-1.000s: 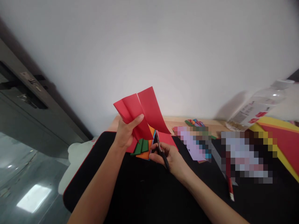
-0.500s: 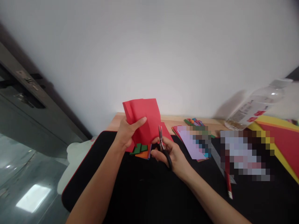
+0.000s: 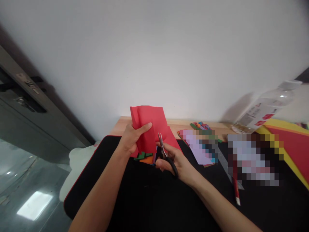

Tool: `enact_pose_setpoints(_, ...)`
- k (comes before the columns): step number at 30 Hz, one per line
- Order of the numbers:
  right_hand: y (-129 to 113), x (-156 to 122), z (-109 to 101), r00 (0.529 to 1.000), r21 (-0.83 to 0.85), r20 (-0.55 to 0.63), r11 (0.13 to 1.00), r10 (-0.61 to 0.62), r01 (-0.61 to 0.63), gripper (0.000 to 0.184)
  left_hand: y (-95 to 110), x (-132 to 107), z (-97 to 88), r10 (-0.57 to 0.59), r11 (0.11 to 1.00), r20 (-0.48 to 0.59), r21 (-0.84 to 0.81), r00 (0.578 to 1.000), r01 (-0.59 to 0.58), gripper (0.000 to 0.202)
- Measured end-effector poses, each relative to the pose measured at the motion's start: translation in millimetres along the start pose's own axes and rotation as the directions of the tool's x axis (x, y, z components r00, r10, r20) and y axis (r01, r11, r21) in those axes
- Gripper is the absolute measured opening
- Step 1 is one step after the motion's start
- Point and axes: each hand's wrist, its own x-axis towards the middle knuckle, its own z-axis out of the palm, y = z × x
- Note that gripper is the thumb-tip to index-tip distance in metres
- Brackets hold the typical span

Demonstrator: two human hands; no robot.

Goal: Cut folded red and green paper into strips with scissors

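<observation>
Red paper (image 3: 147, 119), bent over with a rounded fold, is held upright by my left hand (image 3: 132, 137), thumb across its front. In my right hand (image 3: 177, 161) are small scissors (image 3: 166, 153) with black handles and metal blades pointing up and left. The blades look nearly closed and lie by the paper's lower right edge; whether they touch it I cannot tell. Below the paper lie green paper pieces (image 3: 143, 156) and an orange paper (image 3: 147, 160). More red paper (image 3: 172, 138) shows behind my right hand.
On the right are a lilac paper stack (image 3: 198, 151), a clear ruler (image 3: 224, 161), a red pencil (image 3: 236, 190), a plastic bottle (image 3: 267, 106) and large yellow sheets (image 3: 287, 151). Colourful scraps (image 3: 201, 126) lie near the wall. A black mat (image 3: 149, 206) covers the table front; some items are pixelated.
The right part of the red paper has folded toward the left, baring more red paper behind. The scissors have moved slightly left and down and now tilt left. My left hand has barely moved.
</observation>
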Motion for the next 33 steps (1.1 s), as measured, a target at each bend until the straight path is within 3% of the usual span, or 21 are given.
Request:
enact_pose_setpoints(5,-2,-1,0,1.0,0.061,0.027,0.998,0.004,-0.005,0.068,1,-1,0.7,-0.145,0.989,0.069,-0.009,0.987,0.146,0.023)
enact_pose_setpoints(11,-2,2,1,0.999,0.091,0.032,0.996,-0.017,0.014,0.056,3,-2,3.1,-0.27,0.957,0.096,-0.081,0.958,0.278,0.027)
enact_pose_setpoints(15,-4,2,1,0.999,0.029,0.053,1.0,-0.005,0.003,0.042,1,-1,4.6,-0.248,0.961,0.057,-0.116,0.967,0.253,0.028)
enact_pose_setpoints(24,-7,2,1,0.998,0.058,0.044,0.998,-0.036,0.034,0.044,-2,-6,15.1,-0.255,0.96,0.07,-0.096,0.964,0.261,0.026)
enact_pose_setpoints(33,-8,3,-1,0.995,0.06,0.0,0.994,-0.096,0.096,0.047,-17,-9,17.6,-0.155,0.988,0.047,-0.013,0.987,0.155,0.021)
